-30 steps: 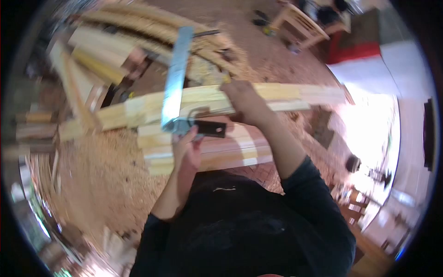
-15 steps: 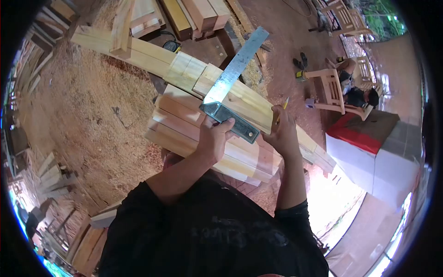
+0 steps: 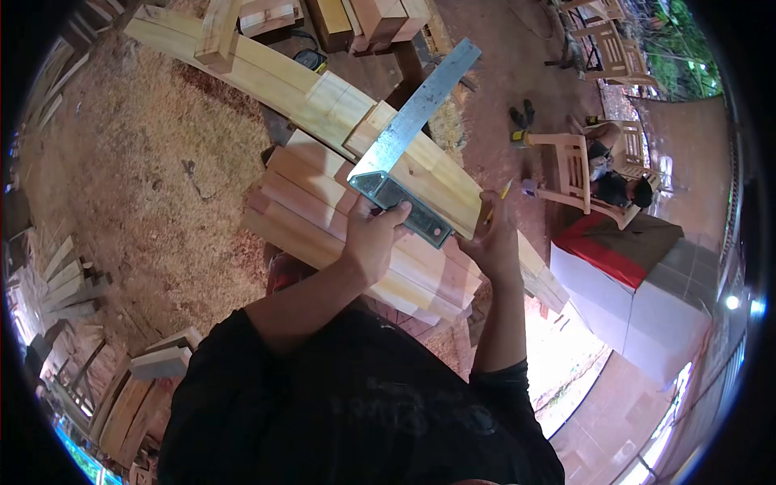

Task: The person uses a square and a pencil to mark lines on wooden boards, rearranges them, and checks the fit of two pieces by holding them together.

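My left hand [image 3: 373, 238] is closed around the dark stock of a try square [image 3: 420, 109], thumb on top. The square's steel blade slants up and to the right across a short wooden board [image 3: 428, 170]. My right hand [image 3: 495, 246] grips the near right end of that board, fingers wrapped over its edge. A yellow pencil [image 3: 506, 191] sticks out between the fingers of the same hand. Under both hands lies a row of planed wooden pieces [image 3: 303, 190] side by side. Whether the board touches the pieces beneath it is hard to tell.
A long plank [image 3: 267, 73] runs behind the row. A tape measure [image 3: 309, 60] sits near stacked timber [image 3: 376, 18]. Sawdust [image 3: 186, 186] covers the ground at left. Wooden chairs [image 3: 570, 166], a seated person [image 3: 618, 186] and a covered white box [image 3: 594, 275] are at right.
The whole view has shifted and turned slightly. The try square and board tilt a little differently over the row; both hands keep the same grips.
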Tool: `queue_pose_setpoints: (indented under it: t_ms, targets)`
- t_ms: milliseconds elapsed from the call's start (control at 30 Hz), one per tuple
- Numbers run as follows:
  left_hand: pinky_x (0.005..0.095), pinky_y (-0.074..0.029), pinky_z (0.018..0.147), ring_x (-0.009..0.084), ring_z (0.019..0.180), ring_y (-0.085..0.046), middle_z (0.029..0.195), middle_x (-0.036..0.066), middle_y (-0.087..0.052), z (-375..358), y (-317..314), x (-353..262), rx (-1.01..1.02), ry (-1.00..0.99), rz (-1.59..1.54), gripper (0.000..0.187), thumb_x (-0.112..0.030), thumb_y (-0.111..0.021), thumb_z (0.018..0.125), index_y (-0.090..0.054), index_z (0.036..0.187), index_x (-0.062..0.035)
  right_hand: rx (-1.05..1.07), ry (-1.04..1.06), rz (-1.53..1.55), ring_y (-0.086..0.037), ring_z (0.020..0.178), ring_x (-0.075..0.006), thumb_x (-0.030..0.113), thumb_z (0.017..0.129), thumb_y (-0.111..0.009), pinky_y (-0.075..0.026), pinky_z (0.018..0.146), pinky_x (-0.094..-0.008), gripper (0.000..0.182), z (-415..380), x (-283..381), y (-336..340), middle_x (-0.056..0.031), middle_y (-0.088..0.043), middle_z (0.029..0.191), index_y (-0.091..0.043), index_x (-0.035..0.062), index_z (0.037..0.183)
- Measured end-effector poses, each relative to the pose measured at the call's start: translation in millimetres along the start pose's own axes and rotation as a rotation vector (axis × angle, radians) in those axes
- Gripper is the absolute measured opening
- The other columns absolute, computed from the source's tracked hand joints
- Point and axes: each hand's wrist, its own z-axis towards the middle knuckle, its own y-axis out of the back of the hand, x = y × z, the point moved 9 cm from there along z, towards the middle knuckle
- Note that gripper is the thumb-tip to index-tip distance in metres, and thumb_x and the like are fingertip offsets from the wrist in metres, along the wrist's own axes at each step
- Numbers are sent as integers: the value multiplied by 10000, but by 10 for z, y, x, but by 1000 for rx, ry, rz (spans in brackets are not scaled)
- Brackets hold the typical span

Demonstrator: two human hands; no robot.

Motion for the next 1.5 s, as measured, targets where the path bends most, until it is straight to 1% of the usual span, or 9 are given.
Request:
queue_pose_setpoints:
  t_ms: [133, 333, 433, 533, 767, 867, 967, 1233, 1500]
  targets:
    - [389, -630, 885, 179, 1075, -688, 1186, 66, -664, 1, -52, -28, 34, -29, -9, 265, -8, -659, 1007, -582, 1251, -75, -14, 24, -22, -615, 1147, -402, 139, 609, -967, -490, 988, -512, 852, -6, 25, 22, -147, -631, 1278, -500, 83, 1319]
    - [347, -646, 719, 156, 887, -718, 1041, 56, -694, 97, -125, -106, 8, -26, 89, 275, -132, -784, 958, -636, 1178, -55, -15, 10, -15, -615, 1136, -390, 141, 617, -965, -485, 995, -505, 854, -13, 15, 8, -140, -635, 1297, -498, 84, 1330]
    - [328, -640, 668, 155, 828, -724, 983, 55, -716, 146, -120, -145, -37, -45, 117, 240, -121, -801, 940, -671, 1122, -32, -19, 20, -21, -618, 1124, -388, 139, 619, -961, -486, 986, -498, 853, -9, 23, 19, -145, -638, 1296, -499, 84, 1333]
    - [325, -634, 667, 155, 834, -726, 994, 60, -726, 120, -115, -196, -106, -78, 164, 216, -86, -799, 928, -685, 1098, -18, -12, 15, -24, -619, 1116, -389, 137, 620, -958, -484, 982, -496, 850, -8, 18, 15, -150, -639, 1292, -500, 84, 1334]
    - [311, -589, 636, 142, 802, -712, 981, 55, -733, 159, -106, -190, -120, -147, 107, 182, -14, -790, 896, -707, 1058, -11, -20, 21, -20, -620, 1109, -394, 138, 624, -956, -487, 977, -509, 839, -8, 6, 7, -153, -642, 1285, -503, 83, 1329]
    - [300, -574, 625, 135, 783, -705, 965, 49, -735, 191, -73, -168, -137, -156, 108, 179, -3, -796, 882, -713, 1039, -18, -43, 16, -19, -646, 1116, -410, 59, 584, -940, -522, 910, -455, 840, -5, 36, 34, -195, -657, 1246, -526, 59, 1314]
    - [296, -569, 617, 130, 771, -702, 953, 44, -735, 186, -83, -166, -141, -169, 89, 177, -2, -801, 876, -715, 1029, -25, 19, -47, -16, -617, 1117, -398, 130, 622, -957, -494, 974, -500, 842, -1, 28, 16, -158, -636, 1302, -504, 78, 1330]
    - [292, -572, 604, 130, 758, -708, 943, 49, -742, 218, -47, -129, -130, -212, 69, 178, 9, -800, 871, -718, 1024, -30, 29, -45, 4, -601, 1140, -392, 141, 625, -958, -491, 979, -487, 840, 0, -24, -13, -161, -626, 1297, -511, 78, 1334]
    - [268, -525, 502, 118, 686, -696, 879, 34, -737, 191, -90, -211, -147, -319, 39, 161, 5, -808, 860, -724, 989, -38, 37, -49, -20, -592, 1172, -400, 145, 626, -955, -487, 991, -489, 838, -1, 13, 2, -171, -622, 1285, -514, 74, 1336]
